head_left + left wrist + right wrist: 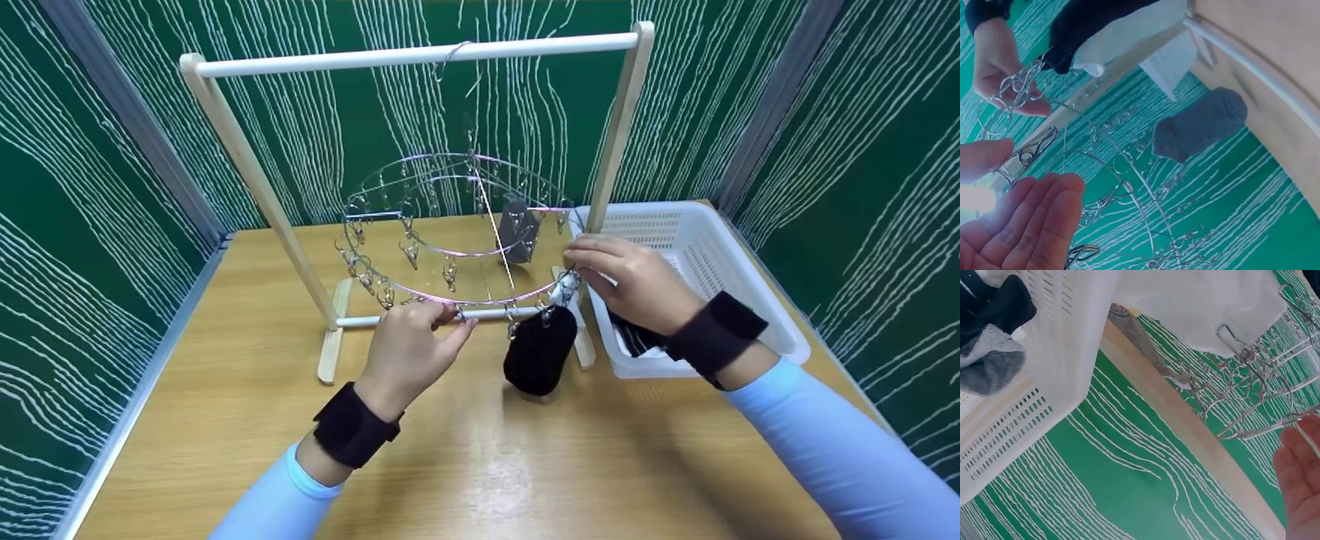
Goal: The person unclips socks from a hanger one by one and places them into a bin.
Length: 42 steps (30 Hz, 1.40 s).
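Blue sleeves (832, 457) reached forward, left hand (409, 352) pinching a clip (1026, 157), right hand (637, 281) touching the wire ring (495, 303), its grip unclear. Only the right wrist view showed grey fabric (996, 368), well apart from the fingers.

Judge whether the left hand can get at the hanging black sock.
Probably yes: the black sock hangs on the near side of the clip hanger, just right of the left hand, with only dangling clips between, though its fingers seem to hold another clip.
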Each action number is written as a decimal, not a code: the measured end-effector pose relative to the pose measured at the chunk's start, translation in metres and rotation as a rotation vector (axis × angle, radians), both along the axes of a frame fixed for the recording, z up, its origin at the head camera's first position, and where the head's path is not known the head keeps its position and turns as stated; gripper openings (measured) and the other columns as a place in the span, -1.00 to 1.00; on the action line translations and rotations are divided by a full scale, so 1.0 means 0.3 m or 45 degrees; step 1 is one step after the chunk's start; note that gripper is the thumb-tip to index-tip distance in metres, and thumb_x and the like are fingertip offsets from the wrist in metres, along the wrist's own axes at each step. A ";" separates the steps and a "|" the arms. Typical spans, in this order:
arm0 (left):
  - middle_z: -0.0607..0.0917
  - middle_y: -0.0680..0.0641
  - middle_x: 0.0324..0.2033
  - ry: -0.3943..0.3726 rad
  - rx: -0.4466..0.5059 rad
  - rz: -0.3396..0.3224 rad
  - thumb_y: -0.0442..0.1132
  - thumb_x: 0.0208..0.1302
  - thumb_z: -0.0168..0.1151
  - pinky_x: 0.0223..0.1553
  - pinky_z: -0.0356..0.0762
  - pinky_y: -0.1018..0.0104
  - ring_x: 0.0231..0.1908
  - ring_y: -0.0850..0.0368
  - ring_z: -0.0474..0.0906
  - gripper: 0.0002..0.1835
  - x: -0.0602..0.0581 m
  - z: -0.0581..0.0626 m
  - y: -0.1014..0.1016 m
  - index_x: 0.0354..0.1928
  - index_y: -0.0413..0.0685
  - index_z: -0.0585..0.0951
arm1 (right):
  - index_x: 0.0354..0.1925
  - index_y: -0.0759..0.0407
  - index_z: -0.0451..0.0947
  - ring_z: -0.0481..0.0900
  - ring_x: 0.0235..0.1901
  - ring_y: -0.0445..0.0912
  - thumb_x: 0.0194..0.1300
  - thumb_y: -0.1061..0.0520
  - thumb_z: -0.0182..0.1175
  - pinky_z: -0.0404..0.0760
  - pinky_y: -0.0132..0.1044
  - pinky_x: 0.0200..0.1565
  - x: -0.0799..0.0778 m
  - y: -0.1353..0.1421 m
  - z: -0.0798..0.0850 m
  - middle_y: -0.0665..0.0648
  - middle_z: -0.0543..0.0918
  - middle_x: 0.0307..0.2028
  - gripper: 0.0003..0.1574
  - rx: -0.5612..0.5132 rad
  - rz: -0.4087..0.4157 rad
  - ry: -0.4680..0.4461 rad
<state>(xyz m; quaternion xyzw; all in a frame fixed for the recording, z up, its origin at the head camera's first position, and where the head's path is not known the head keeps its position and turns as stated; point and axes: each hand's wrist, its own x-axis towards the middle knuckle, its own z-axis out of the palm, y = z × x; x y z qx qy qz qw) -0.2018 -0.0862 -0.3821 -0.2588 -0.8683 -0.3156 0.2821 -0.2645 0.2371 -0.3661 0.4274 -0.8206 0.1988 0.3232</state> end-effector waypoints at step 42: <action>0.82 -0.09 -0.44 0.867 -0.436 0.144 -0.36 0.28 0.49 -0.30 0.76 0.15 -0.40 -0.02 0.78 -0.93 0.019 0.078 -0.022 -0.36 -0.19 0.79 | -0.03 0.39 0.80 0.82 -0.06 0.25 0.22 0.47 0.48 0.81 0.13 0.03 0.014 -0.048 0.013 0.34 0.85 -0.11 -0.68 0.031 0.060 0.057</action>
